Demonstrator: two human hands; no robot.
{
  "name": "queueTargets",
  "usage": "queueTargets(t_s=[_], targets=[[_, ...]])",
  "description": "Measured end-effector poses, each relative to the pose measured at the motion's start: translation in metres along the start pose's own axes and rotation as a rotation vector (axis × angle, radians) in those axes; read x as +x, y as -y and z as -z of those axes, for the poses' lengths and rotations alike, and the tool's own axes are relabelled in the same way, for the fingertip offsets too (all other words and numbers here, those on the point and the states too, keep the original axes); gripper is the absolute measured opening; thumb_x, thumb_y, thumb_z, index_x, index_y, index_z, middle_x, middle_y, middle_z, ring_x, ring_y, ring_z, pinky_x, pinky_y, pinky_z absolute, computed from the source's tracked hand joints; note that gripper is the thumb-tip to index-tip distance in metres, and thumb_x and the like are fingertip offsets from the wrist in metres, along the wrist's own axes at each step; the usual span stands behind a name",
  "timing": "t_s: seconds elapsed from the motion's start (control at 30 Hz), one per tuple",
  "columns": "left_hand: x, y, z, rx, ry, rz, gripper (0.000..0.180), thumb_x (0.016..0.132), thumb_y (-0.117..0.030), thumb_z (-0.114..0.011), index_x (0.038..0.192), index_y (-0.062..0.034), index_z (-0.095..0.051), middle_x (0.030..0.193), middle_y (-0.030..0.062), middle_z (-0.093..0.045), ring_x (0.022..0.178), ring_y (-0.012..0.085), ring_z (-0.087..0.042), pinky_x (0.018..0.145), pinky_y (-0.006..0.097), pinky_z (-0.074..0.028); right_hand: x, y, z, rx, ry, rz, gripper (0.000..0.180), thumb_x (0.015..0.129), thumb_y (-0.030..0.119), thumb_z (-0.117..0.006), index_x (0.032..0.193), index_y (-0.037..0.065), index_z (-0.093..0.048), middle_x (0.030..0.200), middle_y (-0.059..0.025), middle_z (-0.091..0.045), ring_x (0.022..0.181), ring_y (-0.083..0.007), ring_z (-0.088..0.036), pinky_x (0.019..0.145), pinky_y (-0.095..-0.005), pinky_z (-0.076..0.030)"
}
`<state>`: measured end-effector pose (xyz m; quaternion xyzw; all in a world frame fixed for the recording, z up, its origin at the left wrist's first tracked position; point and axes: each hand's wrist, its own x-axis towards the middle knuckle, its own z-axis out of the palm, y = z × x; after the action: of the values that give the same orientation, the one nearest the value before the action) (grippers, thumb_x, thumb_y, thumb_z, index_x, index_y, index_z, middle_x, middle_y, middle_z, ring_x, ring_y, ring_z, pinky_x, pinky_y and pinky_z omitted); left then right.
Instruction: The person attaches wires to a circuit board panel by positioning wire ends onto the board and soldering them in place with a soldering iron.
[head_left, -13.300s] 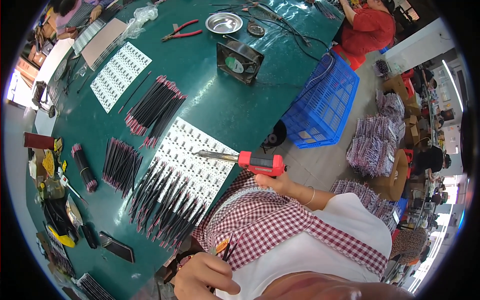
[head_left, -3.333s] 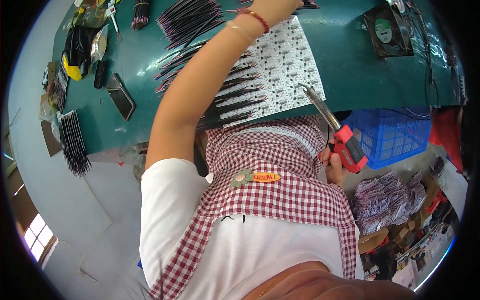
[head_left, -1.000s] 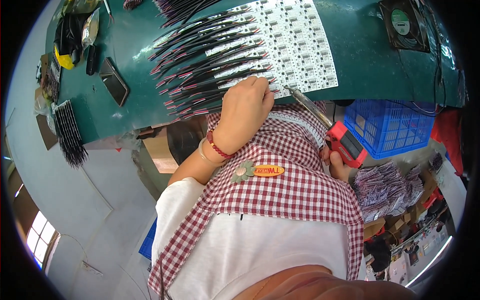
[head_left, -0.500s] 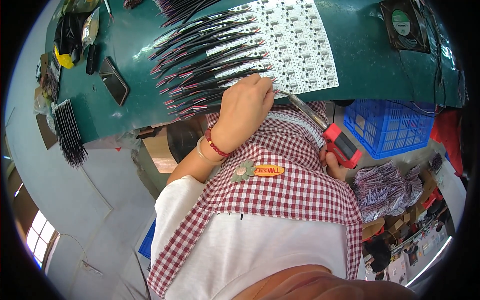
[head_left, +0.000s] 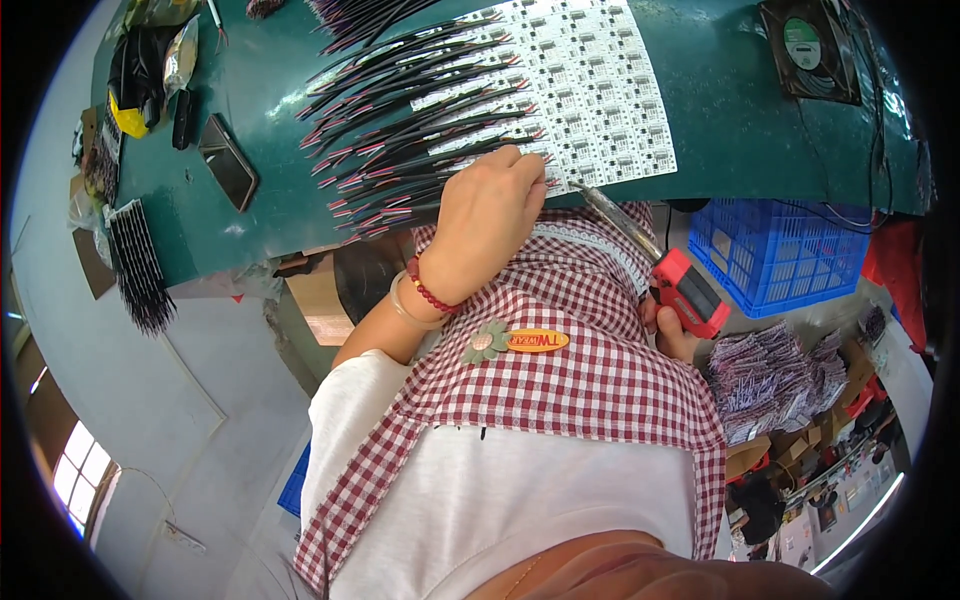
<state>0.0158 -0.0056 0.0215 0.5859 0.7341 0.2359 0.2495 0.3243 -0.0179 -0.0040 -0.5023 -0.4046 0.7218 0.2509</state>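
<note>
Left hand (head_left: 490, 215) rests knuckles-up at the near edge of the white circuit panel (head_left: 590, 90), fingers curled down onto the panel's lower edge where the black wire leads (head_left: 410, 120) meet it; the grip looks closed on a lead end or pinning it flat, but the fingertips are hidden under the hand, so cannot tell exactly what is pinched. Holding there likely steadies the lead against its pad. Right hand (head_left: 668, 330) sits low by the lap, mostly hidden behind the checked apron (head_left: 560, 390), its grip wrapped around the red handle of the soldering iron (head_left: 665, 275). The iron's metal shaft slants up-left, tip arriving at the panel edge just beside the left fingers, so tool and steadying hand meet at one spot. The panel lies flat on the green table (head_left: 740, 150), near its front edge, with the leads fanned across its left half, pink ends pointing left. Further out: a dark phone (head_left: 228, 175) left of the leads, another black wire bundle (head_left: 135, 265) at the table's left end, yellow and black bits at the far left corner, a square fan (head_left: 805, 50) at top right. Off the table, a blue plastic crate (head_left: 775, 250) just right of the iron, bagged wire stock (head_left: 785, 370) below it. The left hand covers the joint; fan cables run near the table's right edge.
</note>
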Motion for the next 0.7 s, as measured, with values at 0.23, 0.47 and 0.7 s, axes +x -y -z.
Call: queueTargets(t_s=[0.23,0.47,0.7], targets=[[0.000,0.001,0.001,-0.026,0.010,-0.012,0.006,0.079,-0.008,-0.065,0.079,-0.0040,-0.060,0.073,0.0108,-0.056,0.064,0.0300,-0.057,0.057,0.039,-0.044,-0.004,-0.003,0.004,-0.047,-0.014,-0.061,0.026,0.084,0.017,-0.071,0.102,0.001,-0.063,0.084,-0.0029,-0.063,0.072,-0.0113,-0.056,0.065,-0.0272,-0.045],[0.001,0.000,0.002,-0.032,0.015,0.003,0.007,0.078,-0.007,-0.065,0.078,-0.0026,-0.060,0.073,0.0114,-0.056,0.064,0.0304,-0.057,0.057,0.039,-0.044,-0.008,-0.007,0.008,-0.104,-0.057,-0.061,0.027,0.083,0.016,-0.072,0.104,0.001,-0.064,0.091,-0.0046,-0.066,0.080,-0.0130,-0.060,0.073,-0.0283,-0.048],[0.002,0.003,0.003,-0.032,0.039,-0.011,0.008,0.078,-0.009,-0.066,0.077,-0.0030,-0.061,0.073,0.0110,-0.056,0.065,0.0306,-0.057,0.059,0.039,-0.044,-0.009,-0.006,0.011,-0.062,-0.041,-0.147,0.029,0.083,0.018,-0.074,0.104,0.001,-0.064,0.096,-0.0053,-0.067,0.087,-0.0153,-0.062,0.079,-0.0300,-0.049]])
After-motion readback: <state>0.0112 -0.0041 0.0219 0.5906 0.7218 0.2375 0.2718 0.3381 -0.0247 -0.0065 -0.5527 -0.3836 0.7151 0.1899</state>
